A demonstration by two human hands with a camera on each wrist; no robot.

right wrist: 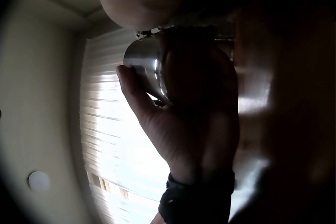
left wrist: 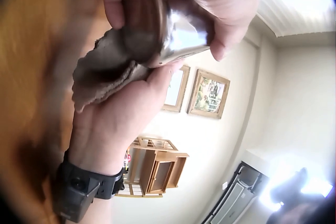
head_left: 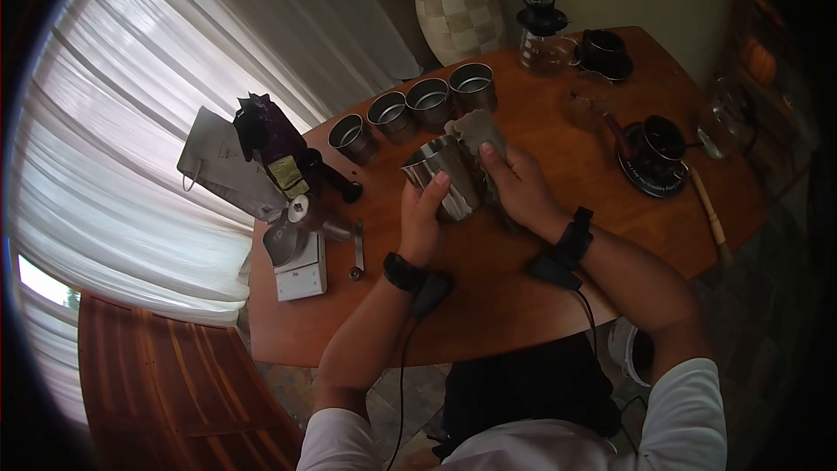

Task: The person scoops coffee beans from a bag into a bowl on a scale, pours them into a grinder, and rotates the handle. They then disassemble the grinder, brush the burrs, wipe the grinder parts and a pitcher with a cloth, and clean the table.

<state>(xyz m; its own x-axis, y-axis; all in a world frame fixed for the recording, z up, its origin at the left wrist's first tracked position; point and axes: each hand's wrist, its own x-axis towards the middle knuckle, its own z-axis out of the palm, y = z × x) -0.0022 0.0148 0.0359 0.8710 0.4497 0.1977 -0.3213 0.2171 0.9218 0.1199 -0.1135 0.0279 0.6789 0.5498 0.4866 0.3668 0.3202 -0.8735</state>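
Note:
Above the middle of the table, my left hand (head_left: 420,225) grips a shiny steel cup (head_left: 455,194), its thumb lying along the outer wall. The cup is tilted, its mouth toward the upper left in the head view. My right hand (head_left: 523,190) holds a grey cloth (head_left: 478,129) at the cup's far right side, with the thumb on top of the cloth. In the left wrist view the cloth (left wrist: 100,79) bunches beside the cup's rounded bottom (left wrist: 142,22). The right wrist view is dark, but the cup's bright wall (right wrist: 144,61) shows within the left hand (right wrist: 181,134).
Several steel cups (head_left: 429,98) stand in a row beyond the hands. At left are a white scale (head_left: 302,283), a metal crank handle (head_left: 357,249), a pale bag (head_left: 222,161) and a dark bag (head_left: 266,135). A glass dripper (head_left: 542,22) and dark cups (head_left: 663,138) on saucers stand right.

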